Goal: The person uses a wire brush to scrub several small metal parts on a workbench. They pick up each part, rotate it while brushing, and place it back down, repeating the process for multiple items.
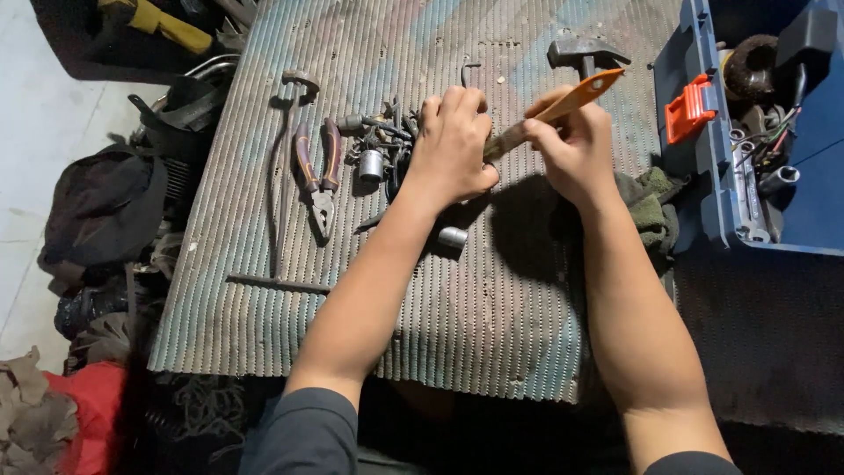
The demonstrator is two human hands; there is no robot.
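Note:
My right hand (571,149) grips a paintbrush with an orange handle (571,98), its bristle end pointing left toward my left hand. My left hand (453,145) is closed over something small, which its fingers hide; the brush tip meets it at the thumb side. Both hands hover above a ribbed mat (492,299). Just left of my left hand lies a heap of small metal parts (380,141), bolts and sockets. A single silver socket (453,237) rests on the mat below my left wrist.
Pliers with reddish grips (318,176) and a long T-handle wrench (274,211) lie at the left. A hammer (585,53) sits at the back. An open blue toolbox (747,132) stands at the right, a green rag (651,207) beside it. Dark bags crowd the left edge.

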